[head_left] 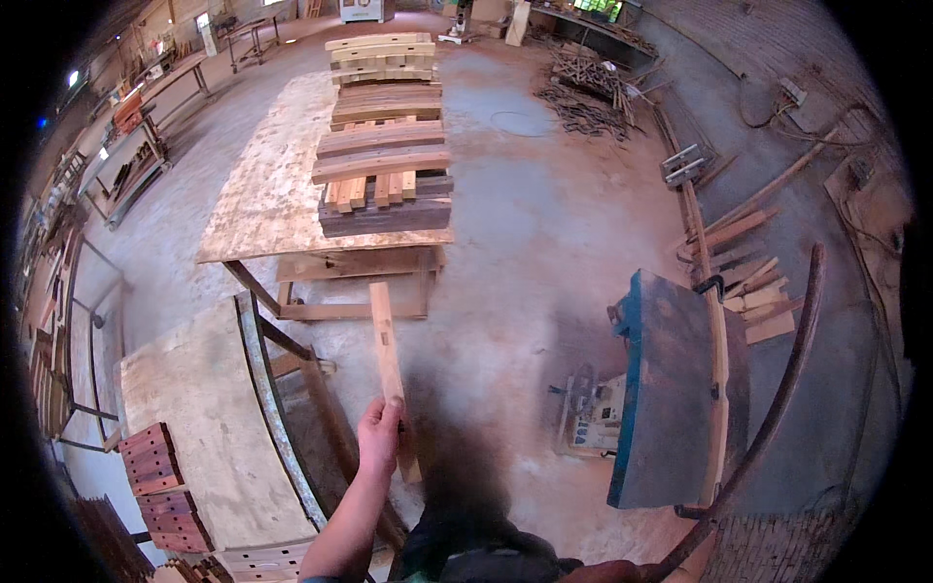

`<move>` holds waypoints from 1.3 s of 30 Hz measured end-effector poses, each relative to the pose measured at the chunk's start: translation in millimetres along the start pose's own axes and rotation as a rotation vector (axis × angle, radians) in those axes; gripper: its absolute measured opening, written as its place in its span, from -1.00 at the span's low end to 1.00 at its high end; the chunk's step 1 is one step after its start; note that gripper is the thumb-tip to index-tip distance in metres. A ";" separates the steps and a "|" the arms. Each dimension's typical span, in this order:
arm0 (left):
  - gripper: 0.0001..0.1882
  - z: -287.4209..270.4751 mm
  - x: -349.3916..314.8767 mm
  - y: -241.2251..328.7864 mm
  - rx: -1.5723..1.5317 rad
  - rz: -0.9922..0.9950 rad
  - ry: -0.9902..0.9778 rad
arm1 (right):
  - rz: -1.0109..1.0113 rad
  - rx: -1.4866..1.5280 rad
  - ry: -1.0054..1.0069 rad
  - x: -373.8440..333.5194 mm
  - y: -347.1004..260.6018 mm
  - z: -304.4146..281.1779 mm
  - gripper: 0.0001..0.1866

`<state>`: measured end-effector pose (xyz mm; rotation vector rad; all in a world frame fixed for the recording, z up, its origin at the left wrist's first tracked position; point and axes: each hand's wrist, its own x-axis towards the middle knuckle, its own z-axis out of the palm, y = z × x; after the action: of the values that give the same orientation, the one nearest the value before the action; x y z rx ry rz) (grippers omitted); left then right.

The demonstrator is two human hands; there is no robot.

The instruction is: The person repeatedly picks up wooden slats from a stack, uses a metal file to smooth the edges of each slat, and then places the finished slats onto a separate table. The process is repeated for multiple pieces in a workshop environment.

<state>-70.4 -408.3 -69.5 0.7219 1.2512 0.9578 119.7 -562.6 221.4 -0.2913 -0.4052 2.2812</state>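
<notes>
Upright in front of my body is a pale wooden rail (pixel 385 340) with a small rectangular slot cut through its upper part. My left hand (pixel 380 432) is closed around its lower half, the thumb lying across the face. The rail's bottom end hangs past my fist, above the floor. To the left of that hand stands a plywood-topped table (pixel 214 418) carrying reddish drilled wooden blocks (pixel 151 459). I do not see my right hand; at the lower right edge only a brown shape and a curved brown hose (pixel 777 408) show.
Ahead, a plywood table (pixel 267 185) bears stacked wooden bars (pixel 384 146). On my right stands a machine with a dark flat top (pixel 671 398) and teal edge. Offcuts (pixel 763 291) lie beyond it. Farther back is a scrap pile (pixel 591 92); workbenches (pixel 126 160) line the left.
</notes>
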 end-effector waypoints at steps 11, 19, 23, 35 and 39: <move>-0.76 68.2 -76.4 -63.1 0.077 -0.080 -0.174 | -0.202 -0.030 0.096 -127.6 42.2 4.9 -0.70; -0.68 178.5 -190.7 -115.9 0.101 -0.136 -0.371 | -0.550 -0.105 0.347 -304.7 100.0 -1.7 -0.70; -0.58 240.4 -249.8 -152.9 0.065 -0.243 -0.512 | -0.787 -0.136 0.798 -395.2 153.4 -51.7 -0.69; -0.59 430.4 -300.5 -327.3 0.724 0.253 -0.838 | -0.815 -0.337 1.818 -501.6 324.3 -114.4 -0.57; -0.65 470.6 -308.9 -334.2 0.727 0.356 -0.882 | -0.706 -0.396 1.867 -508.8 332.0 -113.8 -0.55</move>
<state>443.8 -808.2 -133.4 1.7520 0.6457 0.3190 274.1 -1130.5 32.5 -1.8245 0.0932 0.5627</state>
